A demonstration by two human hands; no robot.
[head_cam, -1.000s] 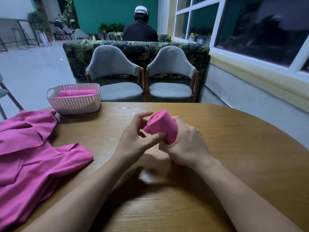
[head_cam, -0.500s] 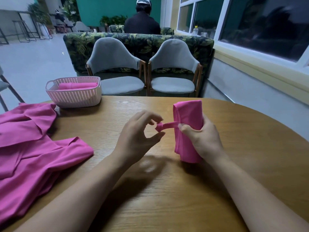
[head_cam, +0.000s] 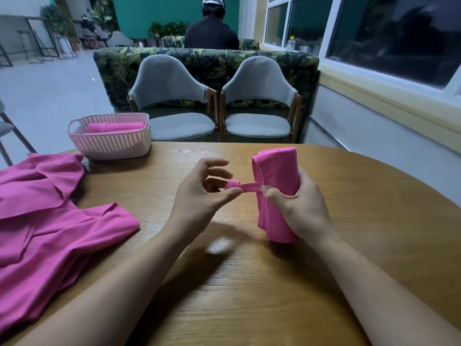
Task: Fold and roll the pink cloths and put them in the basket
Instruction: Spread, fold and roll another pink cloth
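Above the tabletop [head_cam: 249,283], right hand [head_cam: 299,208] grips an upright rolled pink cloth [head_cam: 277,186]; left hand [head_cam: 199,196] pinches its strap [head_cam: 248,186]. Unfolded pink cloths [head_cam: 50,221] lie left; basket [head_cam: 109,143] beyond holds a roll [head_cam: 114,127].

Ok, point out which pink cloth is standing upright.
The rolled cloth gripped by the right hand; the roll in the basket lies flat, the pile at left is unrolled.

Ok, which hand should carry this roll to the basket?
Likely the right hand: it grips the rolled pink cloth, while the left hand only pinches its strap. The basket sits to the left, though.
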